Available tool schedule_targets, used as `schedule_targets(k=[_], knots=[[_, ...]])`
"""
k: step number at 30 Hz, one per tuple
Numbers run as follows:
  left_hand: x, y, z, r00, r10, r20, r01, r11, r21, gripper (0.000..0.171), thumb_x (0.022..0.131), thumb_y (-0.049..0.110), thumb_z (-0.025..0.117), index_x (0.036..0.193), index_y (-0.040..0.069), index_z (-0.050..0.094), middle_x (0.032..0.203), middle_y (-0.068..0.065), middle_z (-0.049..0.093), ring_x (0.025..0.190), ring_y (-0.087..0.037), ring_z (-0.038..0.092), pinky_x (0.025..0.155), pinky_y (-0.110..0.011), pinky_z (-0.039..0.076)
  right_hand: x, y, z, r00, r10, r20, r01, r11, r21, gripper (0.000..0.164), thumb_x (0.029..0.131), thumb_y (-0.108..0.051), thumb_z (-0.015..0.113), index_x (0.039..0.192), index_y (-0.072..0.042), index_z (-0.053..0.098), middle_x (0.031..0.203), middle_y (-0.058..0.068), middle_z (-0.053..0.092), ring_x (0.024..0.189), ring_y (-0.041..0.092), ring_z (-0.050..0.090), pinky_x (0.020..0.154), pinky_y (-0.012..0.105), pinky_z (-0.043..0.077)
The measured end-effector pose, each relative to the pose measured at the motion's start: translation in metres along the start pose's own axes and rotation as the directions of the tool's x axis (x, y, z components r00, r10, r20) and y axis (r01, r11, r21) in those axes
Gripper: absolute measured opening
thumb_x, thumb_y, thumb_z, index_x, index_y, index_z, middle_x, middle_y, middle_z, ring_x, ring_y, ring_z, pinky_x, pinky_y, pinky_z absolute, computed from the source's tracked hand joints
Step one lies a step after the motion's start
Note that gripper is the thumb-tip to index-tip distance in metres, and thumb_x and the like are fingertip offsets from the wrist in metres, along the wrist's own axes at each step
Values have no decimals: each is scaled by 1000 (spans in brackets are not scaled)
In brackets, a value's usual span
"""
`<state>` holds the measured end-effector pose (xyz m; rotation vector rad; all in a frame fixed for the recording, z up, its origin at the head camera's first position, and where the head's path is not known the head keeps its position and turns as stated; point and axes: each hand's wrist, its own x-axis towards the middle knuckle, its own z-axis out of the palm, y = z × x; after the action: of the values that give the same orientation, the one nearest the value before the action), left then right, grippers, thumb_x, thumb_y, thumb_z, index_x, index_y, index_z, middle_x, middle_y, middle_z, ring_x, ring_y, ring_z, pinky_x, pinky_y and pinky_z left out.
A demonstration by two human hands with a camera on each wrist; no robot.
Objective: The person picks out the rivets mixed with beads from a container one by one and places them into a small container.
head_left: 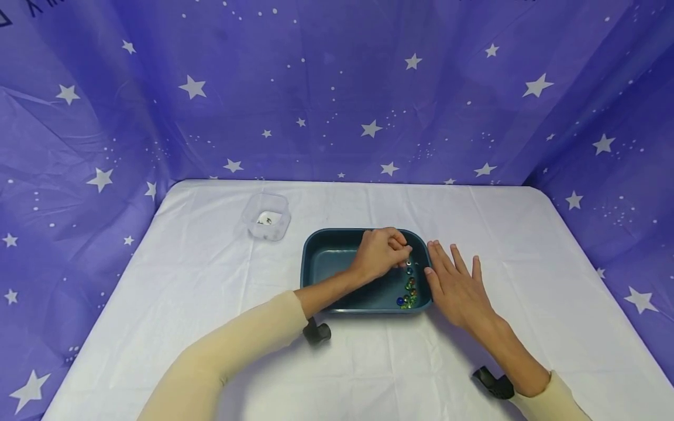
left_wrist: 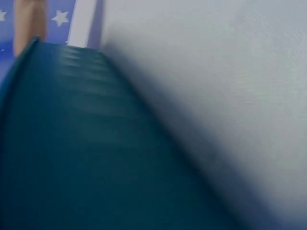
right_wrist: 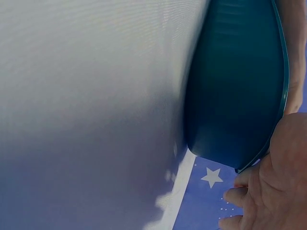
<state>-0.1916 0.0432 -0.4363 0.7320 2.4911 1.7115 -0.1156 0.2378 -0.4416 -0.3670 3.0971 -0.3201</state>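
Observation:
A dark teal tray point(head_left: 337, 295) rests on the white cloth, and several small glass marbles point(head_left: 410, 286), green, amber and blue, lie along its right end. Reaching in over the near rim, my left hand point(head_left: 380, 254) is above the tray's right part with its thumb and fingers bent together. I cannot tell whether a marble is between those fingertips. My right hand point(head_left: 459, 292) lies with straight, spread fingers at the tray's right end, thumb and fingertips right at the rim. In the right wrist view its fingers and palm show beside the tray's corner.
To the left behind the tray stands a clear plastic box point(head_left: 266, 217) with a few tiny pieces at its bottom. White cloth point(head_left: 368, 374) covers the table. A purple curtain point(head_left: 337, 88) with white stars hangs around its back and sides.

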Motion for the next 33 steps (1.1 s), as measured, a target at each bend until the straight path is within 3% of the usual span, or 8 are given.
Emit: schedule_targets(k=[8,14,17,22,24,29,33], knots=[[-5,12,-34,998,29,-58,-38,986,-161,9,91,3,72,96,-3,68,77,-6,73,60,-14,70,58,-27,57,-1,0,0,1000,6,2,-6,1000,-4,60,110,-39,23,159,-5,18,163,15,20,148,43,11,110,70,-2],[-12,11,-67,992,28,-126,-50,984,-173,7,91,2,71,95,-3,68,77,-9,73,61,-16,70,59,-32,58,-2,0,1,1000,5,0,-5,1000,-3,60,110,-38,25,159,-4,19,163,15,20,149,42,9,110,70,-2],[-16,5,-88,984,0,-176,-34,982,-188,8,90,2,72,94,-3,68,76,-10,73,61,-17,71,58,-31,58,-3,0,1,1000,6,-2,-6,1000,-5,60,110,-38,25,159,-4,19,163,15,20,149,42,9,110,70,-2],[-30,13,-130,963,-94,-253,48,982,-181,11,89,-4,70,96,-11,66,78,-18,72,67,-33,72,60,-31,58,-2,0,2,1000,4,-9,-4,1000,-4,60,110,-38,25,159,-5,19,163,15,20,149,41,9,110,70,-2],[-34,6,-147,949,-121,-290,78,985,-156,13,90,-4,69,98,-14,65,80,-22,71,67,-34,72,61,-30,58,-1,0,2,1000,4,-11,-4,1000,-3,60,110,-38,25,159,-5,19,163,15,21,149,41,9,110,70,-2],[-39,-38,-182,912,-109,-396,83,993,-82,16,91,1,70,100,-12,66,82,-21,72,62,-15,71,59,-25,57,-2,-1,2,1000,7,-7,-7,1000,-3,60,110,-38,25,159,-5,19,163,15,20,149,41,9,110,70,-1],[-47,-54,-200,890,-89,-447,99,995,-1,16,91,5,71,99,-8,67,84,-22,72,61,-9,70,59,-23,57,-2,-1,1,1000,6,-3,-6,1000,0,60,110,-39,24,159,-5,18,163,15,20,149,41,9,110,70,-1]])
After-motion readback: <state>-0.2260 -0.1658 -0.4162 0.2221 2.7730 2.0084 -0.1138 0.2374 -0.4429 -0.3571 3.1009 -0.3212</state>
